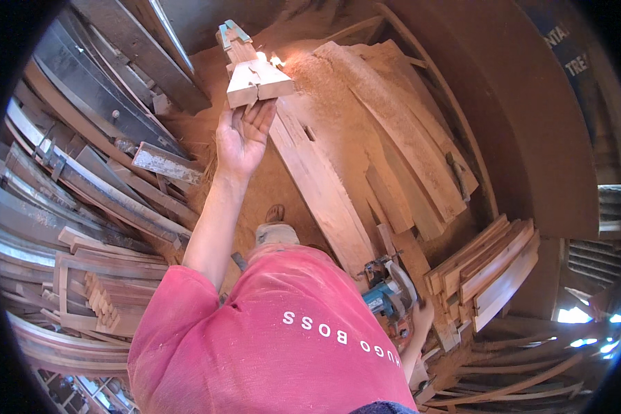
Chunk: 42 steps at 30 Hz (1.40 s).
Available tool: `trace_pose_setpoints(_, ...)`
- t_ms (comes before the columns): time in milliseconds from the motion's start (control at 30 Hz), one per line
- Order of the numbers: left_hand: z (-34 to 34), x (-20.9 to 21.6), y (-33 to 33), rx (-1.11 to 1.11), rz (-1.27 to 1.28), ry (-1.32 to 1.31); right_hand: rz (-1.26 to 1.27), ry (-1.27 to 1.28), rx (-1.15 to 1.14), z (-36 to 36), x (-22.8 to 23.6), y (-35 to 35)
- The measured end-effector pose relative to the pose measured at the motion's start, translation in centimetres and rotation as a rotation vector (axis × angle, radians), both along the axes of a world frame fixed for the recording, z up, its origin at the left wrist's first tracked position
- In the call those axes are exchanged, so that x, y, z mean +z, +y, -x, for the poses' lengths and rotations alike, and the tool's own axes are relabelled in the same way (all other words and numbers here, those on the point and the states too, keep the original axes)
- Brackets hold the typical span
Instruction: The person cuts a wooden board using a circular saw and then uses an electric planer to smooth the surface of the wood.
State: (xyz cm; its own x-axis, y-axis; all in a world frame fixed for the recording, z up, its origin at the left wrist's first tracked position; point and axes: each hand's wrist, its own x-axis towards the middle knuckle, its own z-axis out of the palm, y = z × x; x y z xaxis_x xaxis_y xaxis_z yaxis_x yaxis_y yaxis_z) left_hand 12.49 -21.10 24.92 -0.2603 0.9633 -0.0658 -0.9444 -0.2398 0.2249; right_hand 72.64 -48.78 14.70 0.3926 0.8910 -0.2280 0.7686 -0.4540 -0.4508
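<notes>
My left hand (pixel 243 138) reaches far forward, palm turned up. Its fingers curl against the underside of a thick pale wooden block (pixel 259 88), whose near end shows a dark crack. Below and to the right of it, a long plank (pixel 321 186) with a small slot runs back toward my body. At the near right, my right hand (pixel 421 319) is closed at the handle side of a teal circular saw (pixel 381 298). The saw sits by the near end of that plank; my hand's fingers are partly hidden.
Sawdust (pixel 300 83) covers the ground around long rough boards (pixel 400 131) on the right. Cut boards (pixel 486 272) are stacked nearer on that side. Timber and frames (pixel 90 276) crowd the left. A bare foot (pixel 274 213) stands beside the plank.
</notes>
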Motion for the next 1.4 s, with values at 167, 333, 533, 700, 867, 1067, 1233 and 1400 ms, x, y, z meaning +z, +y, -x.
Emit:
trace_pose_setpoints(167, -1.7, 0.2, 0.5, 0.155, 0.073, 0.053, 0.389, -0.265, -0.123, -16.0, -4.9, -23.0)
trace_pose_setpoints(333, -4.7, -0.7, 2.2, 0.152, 0.002, 0.045, 0.201, -0.121, -0.229, -16.8, -5.7, -26.7)
trace_pose_setpoints(533, -4.3, -2.3, 0.3, 0.194, 0.060, 0.108, 0.284, -0.027, -0.164, -19.7, -7.9, -26.8)
trace_pose_setpoints(700, -5.1, -2.6, 1.8, 0.137, 0.013, 0.060, 0.342, -0.166, 0.029, -23.1, -10.1, -26.0)
trace_pose_setpoints(867, -1.9, -5.7, 1.0, 0.054, 0.251, 0.070, 0.471, -0.118, -0.077, -18.2, -9.0, -25.9)
trace_pose_setpoints(1067, 1.7, -17.1, 1.1, -0.312, 0.408, 0.285, 0.096, 0.095, -0.356, -11.7, -9.5, -31.7)
trace_pose_setpoints(1233, 3.2, -23.2, 3.4, -0.615, 0.770, 0.462, -0.155, 0.065, -0.934, -1.4, -4.3, -31.6)
trace_pose_setpoints(1400, 5.2, -30.9, 6.8, -0.376, 0.808, 0.455, -0.449, 0.171, -1.058, 8.7, 2.6, -30.5)
